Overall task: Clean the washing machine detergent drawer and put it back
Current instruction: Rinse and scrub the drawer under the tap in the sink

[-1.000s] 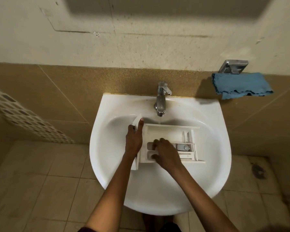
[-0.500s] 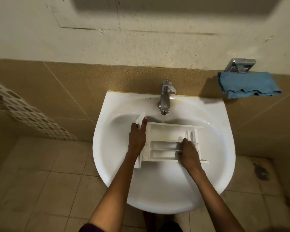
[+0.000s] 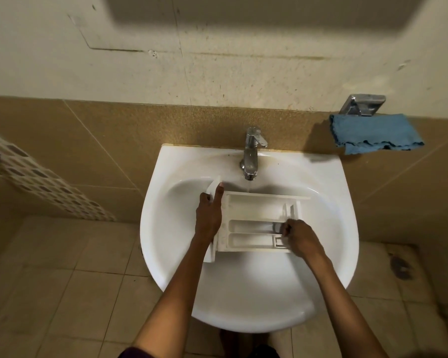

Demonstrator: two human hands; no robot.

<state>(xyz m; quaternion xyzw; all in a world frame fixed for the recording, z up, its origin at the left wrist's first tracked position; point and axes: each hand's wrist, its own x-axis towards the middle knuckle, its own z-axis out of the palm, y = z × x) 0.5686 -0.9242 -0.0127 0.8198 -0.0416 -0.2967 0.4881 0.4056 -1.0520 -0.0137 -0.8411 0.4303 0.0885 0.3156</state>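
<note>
While a thin stream of water [image 3: 248,186] is running from the tap [image 3: 251,153], the white detergent drawer [image 3: 256,210] is held in the bowl of the sink [image 3: 243,306], between the two hands, with its open compartments turned upward. The drawer is laid across the bowl, and its far edge is reached by the water just beyond the hands. The front panel [image 3: 213,188] of the drawer, which is at its left end, is gripped by the left hand [image 3: 208,218]: the fingers are wrapped around the panel and one finger is stretched along it toward the tap. The right hand [image 3: 299,237] is placed on the right end of the drawer, over the small compartments there, and its fingers [image 3: 286,228] are curled down against the plastic. It cannot be told whether something is pinched by these fingers or whether the drawer is only touched by them. Both forearms are seen coming up from the near edge of the picture. Far to the right of the right hand, on the tiled wall, a blue cloth [image 3: 373,133] is hung from a metal holder [image 3: 364,104]. Pale floor tiles [image 3: 75,293] are seen below and to the left of the left hand.
</note>
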